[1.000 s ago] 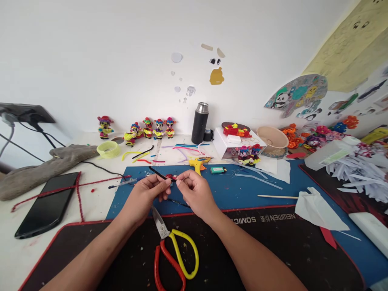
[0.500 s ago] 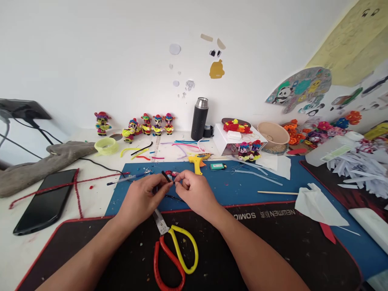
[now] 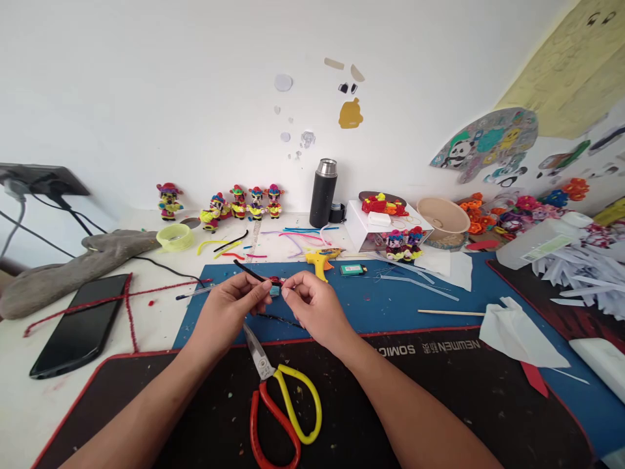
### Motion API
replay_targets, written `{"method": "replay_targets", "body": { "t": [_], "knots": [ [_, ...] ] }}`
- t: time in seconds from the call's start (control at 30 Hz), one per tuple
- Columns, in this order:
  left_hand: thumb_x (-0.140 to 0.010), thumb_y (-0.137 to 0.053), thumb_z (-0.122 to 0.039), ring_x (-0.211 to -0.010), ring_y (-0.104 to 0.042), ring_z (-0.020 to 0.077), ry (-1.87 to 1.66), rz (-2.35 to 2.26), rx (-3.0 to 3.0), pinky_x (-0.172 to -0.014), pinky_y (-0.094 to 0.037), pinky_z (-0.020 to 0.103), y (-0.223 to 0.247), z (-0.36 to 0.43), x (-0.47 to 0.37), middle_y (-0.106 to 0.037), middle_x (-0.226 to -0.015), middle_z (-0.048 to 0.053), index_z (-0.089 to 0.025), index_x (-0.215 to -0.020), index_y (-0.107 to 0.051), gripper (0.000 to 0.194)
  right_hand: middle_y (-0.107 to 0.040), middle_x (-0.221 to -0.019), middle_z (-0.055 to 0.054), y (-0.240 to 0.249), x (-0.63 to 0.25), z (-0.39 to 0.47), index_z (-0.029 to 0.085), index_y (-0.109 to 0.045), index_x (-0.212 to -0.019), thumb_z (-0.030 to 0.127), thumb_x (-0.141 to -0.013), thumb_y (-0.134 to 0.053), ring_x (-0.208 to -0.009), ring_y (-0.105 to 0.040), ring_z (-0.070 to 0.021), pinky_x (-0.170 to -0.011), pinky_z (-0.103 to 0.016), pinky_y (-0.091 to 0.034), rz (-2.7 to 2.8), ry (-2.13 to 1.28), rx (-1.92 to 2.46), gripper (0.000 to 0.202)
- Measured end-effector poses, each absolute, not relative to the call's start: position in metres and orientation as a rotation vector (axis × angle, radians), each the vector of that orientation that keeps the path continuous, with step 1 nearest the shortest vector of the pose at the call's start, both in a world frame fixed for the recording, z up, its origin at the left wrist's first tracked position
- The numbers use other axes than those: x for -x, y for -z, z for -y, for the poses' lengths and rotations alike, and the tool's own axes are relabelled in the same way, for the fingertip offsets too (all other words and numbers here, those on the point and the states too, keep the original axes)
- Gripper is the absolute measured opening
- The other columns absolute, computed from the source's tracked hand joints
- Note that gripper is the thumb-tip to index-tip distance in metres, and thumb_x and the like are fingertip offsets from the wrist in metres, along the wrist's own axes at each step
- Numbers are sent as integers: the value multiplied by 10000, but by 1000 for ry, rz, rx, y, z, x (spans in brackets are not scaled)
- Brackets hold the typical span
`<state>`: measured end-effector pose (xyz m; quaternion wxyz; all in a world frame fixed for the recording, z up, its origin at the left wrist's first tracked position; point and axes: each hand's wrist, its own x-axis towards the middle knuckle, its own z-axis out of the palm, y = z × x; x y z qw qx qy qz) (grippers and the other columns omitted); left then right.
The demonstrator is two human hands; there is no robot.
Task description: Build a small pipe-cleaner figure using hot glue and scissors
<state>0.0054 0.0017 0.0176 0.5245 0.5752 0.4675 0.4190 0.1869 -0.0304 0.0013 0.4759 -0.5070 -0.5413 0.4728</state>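
Observation:
A short black fuzzy stick [image 3: 250,270] is pinched in my left hand [image 3: 234,303], one end poking up to the left. The fingertips of my right hand [image 3: 312,306] are closed on its other end, just right of my left fingertips. Both hands are above the blue mat [image 3: 381,306]. Behind them, a small red and light blue item is partly hidden. Another thin dark strand [image 3: 280,320] lies below the fingers. Scissors [image 3: 261,365] with one red and one yellow handle rest on the black mat, blades pointing up toward my left hand.
A yellow glue gun [image 3: 319,262] lies behind my right hand, beside a green item [image 3: 353,269]. Farther back are a black flask [image 3: 322,195], several small figures [image 3: 237,202] and a white box [image 3: 359,228]. A phone [image 3: 81,326] is at left, a wooden stick [image 3: 446,312] at right.
The black stick now shows more length, stretching up and left from the fingers. My left fingers have shifted slightly left along it. The view has moved a little.

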Motion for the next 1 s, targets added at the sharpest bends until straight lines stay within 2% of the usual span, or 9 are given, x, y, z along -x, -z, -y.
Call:
{"method": "replay_targets", "body": {
  "t": [0.37, 0.57, 0.83, 1.0],
  "knots": [
    [-766, -853, -612, -588, -594, 160, -960, -1100, -1353, -567, -471, 270, -15, 0, -9, -712, -652, 27, -192, -734, -711, 445, -497, -580, 88, 1, -188, 30, 233, -621, -958, 369, -939, -635, -451, -443, -109, -452, -233, -335, 1289, -1167, 1220, 138],
    [-760, -865, -579, -589, -598, 159, -916, -1096, -1369, -563, -467, 262, -15, 0, -8, -719, -656, 24, -194, -743, -712, 415, -487, -574, 94, 0, -187, 29, 230, -611, -928, 358, -923, -639, -434, -418, -102, -446, -234, -320, 1263, -1163, 1212, 131],
    [-805, -798, -598, -617, -616, 183, -886, -1144, -1515, -589, -477, 275, -15, 0, -7, -737, -671, 34, -204, -757, -711, 406, -401, -544, 109, -4, -189, 32, 230, -594, -874, 295, -877, -633, -475, -348, -109, -477, -243, -285, 1343, -1103, 1273, 77],
    [-846, -728, -585, -657, -635, 202, -884, -1182, -1728, -636, -489, 285, -24, 2, -5, -740, -685, 28, -225, -704, -701, 388, -398, -533, 106, -6, -192, 32, 232, -608, -870, 248, -868, -615, -489, -370, -119, -514, -256, -300, 1506, -1008, 1350, 19]
  ]
}}
